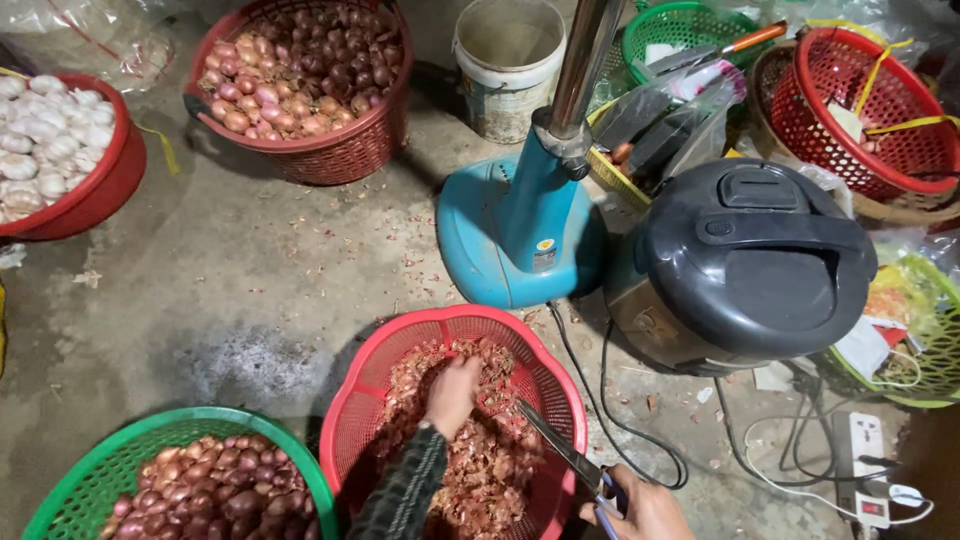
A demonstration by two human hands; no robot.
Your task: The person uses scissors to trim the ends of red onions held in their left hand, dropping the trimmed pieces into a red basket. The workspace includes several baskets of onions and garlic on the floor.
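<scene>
A red plastic basket (380,380) in front of me is full of reddish shallot skins and trimmings (490,455). My left hand (452,392), in a dark checked sleeve, digs into the skins near the basket's middle; whether it grips anything is hidden. My right hand (645,508) at the bottom edge holds a pair of scissors (560,445), blades pointing up-left over the basket's right side. A green basket (90,480) of unpeeled brown shallots (205,490) stands at the lower left.
On the concrete floor stand a red basket of peeled pink shallots (300,70), a red basket of garlic (45,130), a white bucket (508,65), a blue fan base (515,225), a black rice cooker (745,265), cables and a power strip (868,465), more baskets at right.
</scene>
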